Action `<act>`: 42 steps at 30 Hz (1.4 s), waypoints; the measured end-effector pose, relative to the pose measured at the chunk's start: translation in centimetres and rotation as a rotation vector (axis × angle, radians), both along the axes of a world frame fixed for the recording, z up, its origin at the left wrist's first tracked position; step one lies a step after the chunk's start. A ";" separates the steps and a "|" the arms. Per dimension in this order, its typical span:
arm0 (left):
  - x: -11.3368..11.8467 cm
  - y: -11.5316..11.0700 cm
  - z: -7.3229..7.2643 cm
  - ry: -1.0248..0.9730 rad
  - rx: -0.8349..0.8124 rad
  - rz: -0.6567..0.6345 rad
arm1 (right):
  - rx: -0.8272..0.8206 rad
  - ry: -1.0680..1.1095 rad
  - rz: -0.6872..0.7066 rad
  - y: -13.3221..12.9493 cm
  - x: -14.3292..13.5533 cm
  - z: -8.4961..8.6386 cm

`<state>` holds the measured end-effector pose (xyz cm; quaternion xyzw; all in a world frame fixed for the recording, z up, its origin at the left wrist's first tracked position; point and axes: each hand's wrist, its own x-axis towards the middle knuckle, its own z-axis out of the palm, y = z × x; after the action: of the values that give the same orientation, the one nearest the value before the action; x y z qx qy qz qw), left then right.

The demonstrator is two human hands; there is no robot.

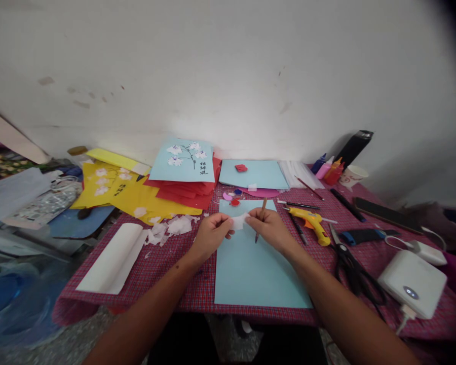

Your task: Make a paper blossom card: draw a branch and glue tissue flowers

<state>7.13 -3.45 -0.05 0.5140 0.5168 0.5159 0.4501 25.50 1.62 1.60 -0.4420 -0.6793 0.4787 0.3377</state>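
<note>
Small white piece of thin, tissue-like paper (239, 221) was held between the two hands, just above the far part of a light blue paper sheet (258, 274) that ran towards the front edge of the table (175, 279). The left hand (214, 231) had its thumb and fingers closed on one end, and the right hand (268, 227) pinched the other while also holding a slim brown brush (263, 205), its dark tip pointing down. The hands were near each other but apart, with the paper bridging them. It looked almost weightless, limp and easily torn, likely to crease under a hard pinch or cling to a damp fingertip; opposite edges seemed the best places to take it, with light pressure and little pull. The brush looked stiffer and safer to grip, though its tip could have snagged or marked the paper. Torn white scraps (179, 224) lay left of the blue sheet, beyond a folded white paper (112, 258) near the table's front left corner. Small red and blue dabs (234, 202) sat at the sheet's far edge, and a yellow glue gun (307, 218) lay to its right.
</note>
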 end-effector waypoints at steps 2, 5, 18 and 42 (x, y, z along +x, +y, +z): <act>0.0 0.0 -0.1 -0.012 -0.005 -0.003 | -0.002 -0.003 -0.006 0.0 0.0 0.0; -0.1 0.0 -0.1 -0.025 -0.013 0.004 | -0.006 0.004 -0.004 0.0 0.0 -0.1; -0.4 0.6 -0.3 -0.280 -0.036 0.115 | 0.025 -0.026 -0.101 0.9 0.6 -0.2; -1.4 0.8 0.0 -0.512 -0.152 0.048 | -0.250 0.465 -0.036 1.6 1.7 1.6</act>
<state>5.72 -2.66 -0.06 0.3191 0.4353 0.5992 0.5913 27.19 3.26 3.16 -0.3702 -0.5112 0.6415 0.4360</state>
